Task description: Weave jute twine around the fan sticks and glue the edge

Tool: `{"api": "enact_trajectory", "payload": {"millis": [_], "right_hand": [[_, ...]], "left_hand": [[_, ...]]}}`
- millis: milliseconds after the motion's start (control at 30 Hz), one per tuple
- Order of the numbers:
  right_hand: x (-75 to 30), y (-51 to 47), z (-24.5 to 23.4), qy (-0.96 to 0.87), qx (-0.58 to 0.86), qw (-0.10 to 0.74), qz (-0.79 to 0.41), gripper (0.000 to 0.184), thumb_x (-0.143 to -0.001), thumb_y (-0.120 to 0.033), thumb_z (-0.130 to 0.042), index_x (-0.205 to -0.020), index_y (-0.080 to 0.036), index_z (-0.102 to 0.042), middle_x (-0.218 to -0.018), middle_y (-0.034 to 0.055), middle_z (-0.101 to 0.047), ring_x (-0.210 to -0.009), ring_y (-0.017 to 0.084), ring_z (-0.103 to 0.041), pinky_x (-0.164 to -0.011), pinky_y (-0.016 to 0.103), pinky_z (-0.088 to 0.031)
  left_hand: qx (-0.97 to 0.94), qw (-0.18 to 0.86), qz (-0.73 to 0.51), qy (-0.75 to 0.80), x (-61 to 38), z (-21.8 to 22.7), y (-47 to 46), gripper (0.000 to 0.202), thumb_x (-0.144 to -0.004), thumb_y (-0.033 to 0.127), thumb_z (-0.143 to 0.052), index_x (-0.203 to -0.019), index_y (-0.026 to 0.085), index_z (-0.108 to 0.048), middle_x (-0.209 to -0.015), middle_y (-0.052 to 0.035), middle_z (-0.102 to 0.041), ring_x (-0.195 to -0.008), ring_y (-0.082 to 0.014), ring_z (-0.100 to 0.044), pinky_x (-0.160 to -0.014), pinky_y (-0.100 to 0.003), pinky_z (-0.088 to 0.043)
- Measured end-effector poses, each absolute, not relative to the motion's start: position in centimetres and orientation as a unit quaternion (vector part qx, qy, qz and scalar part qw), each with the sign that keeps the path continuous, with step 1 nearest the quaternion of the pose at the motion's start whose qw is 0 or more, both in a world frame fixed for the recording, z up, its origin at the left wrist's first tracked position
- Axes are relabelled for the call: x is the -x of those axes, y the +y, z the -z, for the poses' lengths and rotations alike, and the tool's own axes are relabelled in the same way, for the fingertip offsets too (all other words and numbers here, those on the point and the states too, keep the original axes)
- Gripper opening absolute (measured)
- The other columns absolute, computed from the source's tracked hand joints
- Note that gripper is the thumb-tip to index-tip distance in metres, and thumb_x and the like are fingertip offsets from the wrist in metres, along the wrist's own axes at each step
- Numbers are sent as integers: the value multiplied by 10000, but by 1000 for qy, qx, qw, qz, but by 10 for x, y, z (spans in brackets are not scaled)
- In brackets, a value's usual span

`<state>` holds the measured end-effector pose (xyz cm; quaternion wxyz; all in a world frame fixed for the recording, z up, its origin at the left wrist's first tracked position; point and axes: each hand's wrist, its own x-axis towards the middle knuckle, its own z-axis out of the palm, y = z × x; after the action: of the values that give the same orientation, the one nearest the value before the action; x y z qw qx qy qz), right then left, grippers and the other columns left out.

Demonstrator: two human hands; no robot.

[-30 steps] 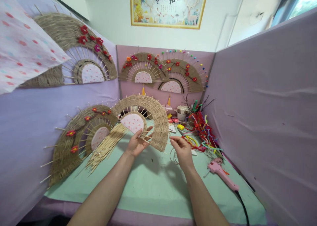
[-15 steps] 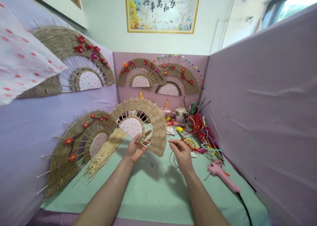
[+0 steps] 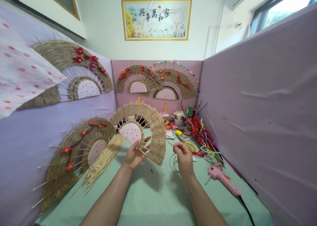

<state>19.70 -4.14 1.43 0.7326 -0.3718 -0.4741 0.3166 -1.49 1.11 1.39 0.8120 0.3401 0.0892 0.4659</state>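
Note:
A half-round fan (image 3: 158,137) of twine woven over thin sticks is held up above the table, tilted down to the right. Its small inner half-circle (image 3: 130,133) is covered in pink dotted cloth. My left hand (image 3: 135,156) grips the fan by this inner part, thumb in front and fingers behind. To the right of the fan's edge, my right hand (image 3: 184,157) is pinched on a thin twine (image 3: 170,143) that runs toward the woven band. A loose loop of the twine hangs beside that hand.
Bundled thin sticks (image 3: 102,163) and a flower-trimmed fan (image 3: 64,156) lie at left. A pink glue gun (image 3: 224,179) with a black cord rests at right. Behind it are tangled coloured pipe cleaners (image 3: 201,133) and yellow-handled scissors (image 3: 190,146). More fans (image 3: 138,79) hang on the partitions.
My right hand has moved slightly away from the fan's edge, drawing the twine out to the right. My left hand still holds the fan. The camera view has tipped up a little.

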Motion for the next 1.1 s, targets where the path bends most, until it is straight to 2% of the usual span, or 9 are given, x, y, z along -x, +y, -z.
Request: {"api": "enact_trajectory", "payload": {"millis": [233,467,700,900,1100], "right_hand": [[-199,-37,-8,-479,331,733,-352,91,-760,-257,-522,-709,-197,-569,-660,-17,-506,-657,142,-456,-639,264,-368],[-199,-32,-7,-460,310,757,-345,189,-828,-355,-491,-849,-201,-599,-819,11,-580,-779,159,-521,-755,288,-413],[-200,-34,-11,-451,304,762,-353,258,-804,-347,-556,-1012,-197,-588,-1015,64,-625,-934,194,-570,-846,333,-440],[-202,-34,-10,-430,315,780,-328,187,-772,-305,-615,-921,-193,-601,-867,27,-622,-828,168,-570,-790,305,-441],[-202,-34,-10,-432,314,773,-343,186,-772,-302,-599,-924,-195,-591,-861,23,-618,-809,167,-562,-756,295,-439]], "left_hand": [[-354,809,-458,96,16,-10,12,408,-913,342,-421,-1200,101,-581,-1120,-147,-646,-1035,-214,-597,-871,-323,-446],[-400,809,-417,110,14,-10,8,425,-912,355,-410,-1201,98,-587,-1056,-155,-665,-989,-230,-611,-856,-347,-446],[-433,821,-356,106,10,-10,5,417,-888,343,-458,-1201,102,-590,-982,-146,-690,-922,-245,-634,-810,-363,-458],[-427,829,-345,108,9,-9,7,388,-888,346,-468,-1169,121,-612,-985,-137,-696,-908,-227,-641,-768,-321,-463],[-436,823,-346,111,8,-9,6,397,-901,354,-430,-1177,129,-605,-1008,-136,-688,-926,-238,-642,-781,-335,-464]]}}
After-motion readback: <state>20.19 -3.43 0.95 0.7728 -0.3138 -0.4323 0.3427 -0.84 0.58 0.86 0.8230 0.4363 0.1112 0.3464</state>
